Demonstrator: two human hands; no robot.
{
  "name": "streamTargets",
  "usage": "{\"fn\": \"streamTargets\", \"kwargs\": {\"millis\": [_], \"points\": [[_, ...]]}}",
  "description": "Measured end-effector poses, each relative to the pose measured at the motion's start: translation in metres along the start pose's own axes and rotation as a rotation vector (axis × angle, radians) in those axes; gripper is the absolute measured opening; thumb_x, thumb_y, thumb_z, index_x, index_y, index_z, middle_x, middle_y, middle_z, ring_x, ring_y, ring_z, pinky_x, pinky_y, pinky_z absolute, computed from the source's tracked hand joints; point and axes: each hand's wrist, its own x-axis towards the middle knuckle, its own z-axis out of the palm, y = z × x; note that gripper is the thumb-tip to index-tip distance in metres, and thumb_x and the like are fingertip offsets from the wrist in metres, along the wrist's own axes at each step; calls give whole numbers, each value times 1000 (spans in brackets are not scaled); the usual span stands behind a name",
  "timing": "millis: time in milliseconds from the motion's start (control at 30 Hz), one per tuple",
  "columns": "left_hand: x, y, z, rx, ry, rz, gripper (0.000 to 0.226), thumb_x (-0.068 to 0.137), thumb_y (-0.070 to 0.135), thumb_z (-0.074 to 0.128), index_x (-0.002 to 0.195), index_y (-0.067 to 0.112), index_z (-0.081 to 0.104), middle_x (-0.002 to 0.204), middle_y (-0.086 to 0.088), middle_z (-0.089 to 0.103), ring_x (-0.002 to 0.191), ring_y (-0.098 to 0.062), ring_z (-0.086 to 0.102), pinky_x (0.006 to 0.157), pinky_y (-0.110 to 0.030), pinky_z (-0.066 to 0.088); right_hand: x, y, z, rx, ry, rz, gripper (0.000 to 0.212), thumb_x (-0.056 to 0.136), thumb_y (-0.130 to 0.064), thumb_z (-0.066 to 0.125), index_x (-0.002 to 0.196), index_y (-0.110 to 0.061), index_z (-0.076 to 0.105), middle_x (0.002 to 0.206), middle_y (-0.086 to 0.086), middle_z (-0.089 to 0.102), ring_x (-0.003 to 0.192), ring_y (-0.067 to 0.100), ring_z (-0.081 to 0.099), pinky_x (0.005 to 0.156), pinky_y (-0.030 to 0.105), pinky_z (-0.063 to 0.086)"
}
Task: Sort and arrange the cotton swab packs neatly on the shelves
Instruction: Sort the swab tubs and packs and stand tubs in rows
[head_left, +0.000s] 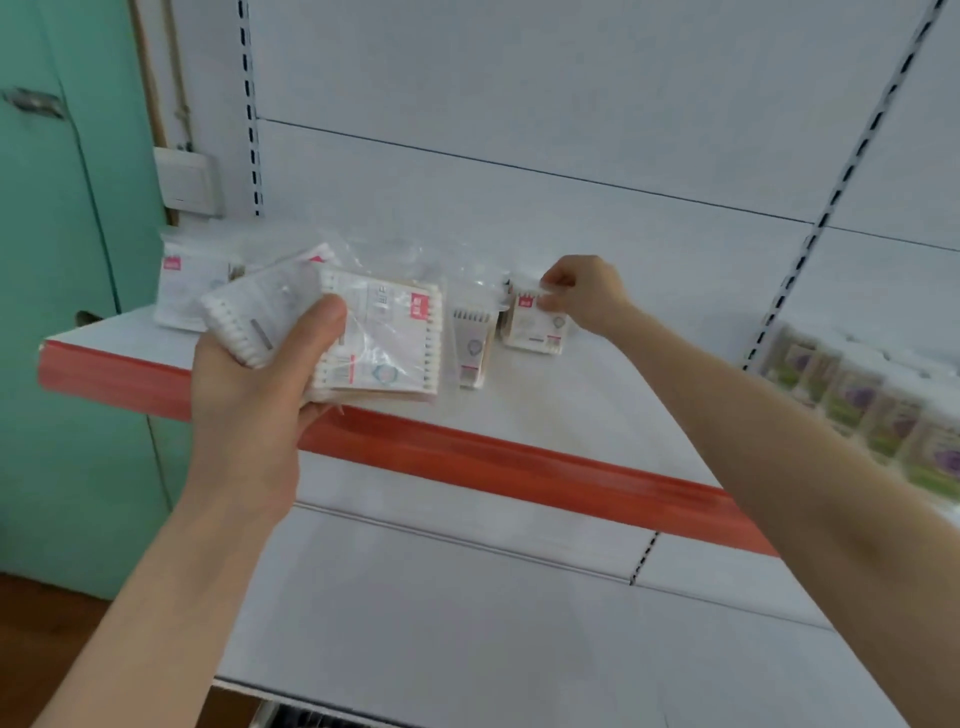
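My left hand (254, 384) grips a stack of clear-wrapped cotton swab packs (379, 338) in front of the white shelf (571, 410) with its red front strip. My right hand (582, 296) reaches to the back of the shelf and pinches the top of a small swab pack (532, 332) that stands upright against the back panel. Another swab pack (470, 345) stands just left of it. A wider white pack (182, 291) stands at the shelf's far left end.
Boxes with green and purple labels (872, 410) line the neighbouring shelf on the right. A lower white shelf (467, 623) lies below. A green door (57, 312) and a wall switch (184, 179) are at the left.
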Motion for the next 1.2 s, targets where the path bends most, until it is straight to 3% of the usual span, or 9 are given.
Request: {"fn": "streamTargets", "kwargs": {"millis": [100,367,467,567,667,833,1000,1100,1200], "points": [[5,-3,6,-19,-7,24,64,61,30,68,120,10,54,93,4,72,86,-12,70,61,-24,56,18,7,11,-49,-16,-36,29,80,-16,70,108,-7,64,112,12,62,104,25,56,75,22,34],[11,-11,20,-41,-25,10,56,62,29,66,115,13,56,92,5,72,85,-11,70,60,-22,55,19,12,3,-134,-61,-67,41,81,-28,69,118,-13,57,115,9,58,108,24,53,84,26,37],[12,-11,26,-73,-95,22,35,65,28,63,99,19,60,82,8,74,80,-8,70,58,-19,54,-1,0,-12,24,21,-40,43,84,-28,66,123,-12,53,112,5,57,103,17,54,85,24,38],[13,-10,33,-135,-131,24,26,69,23,68,94,21,61,83,7,74,81,-9,71,58,-20,54,-36,-29,-33,379,132,-11,17,88,-26,59,101,-15,61,91,0,65,78,8,59,74,24,45],[19,-12,41,-171,-151,7,36,72,19,72,105,15,61,96,-1,73,91,-17,70,67,-28,56,-83,-66,-49,627,28,-4,19,91,-33,54,88,-16,63,75,-5,69,69,5,64,66,22,49],[13,-18,57,-186,-178,-37,61,74,29,73,125,6,49,115,-10,66,107,-23,64,93,-49,50,-130,-95,-38,624,-84,-27,28,71,-40,67,80,-14,62,67,5,56,64,14,50,58,29,37],[14,-24,49,-182,-138,-107,28,94,28,49,119,16,49,101,5,68,95,-10,67,76,-31,56,-122,-53,-67,839,49,113,12,81,-17,64,92,-17,61,77,0,65,69,10,63,70,26,54],[20,-21,37,-176,-68,-112,28,94,28,51,119,14,47,97,3,68,87,-8,68,68,-25,55,-102,-11,-80,660,144,205,18,86,-5,61,103,-11,60,86,6,63,77,16,62,85,33,54],[20,-20,29,-180,-33,-113,37,92,28,53,125,12,47,99,2,68,88,-9,68,67,-24,55,-79,6,-63,380,97,203,34,82,-3,66,115,-2,58,90,7,57,81,17,55,68,17,50]]}}
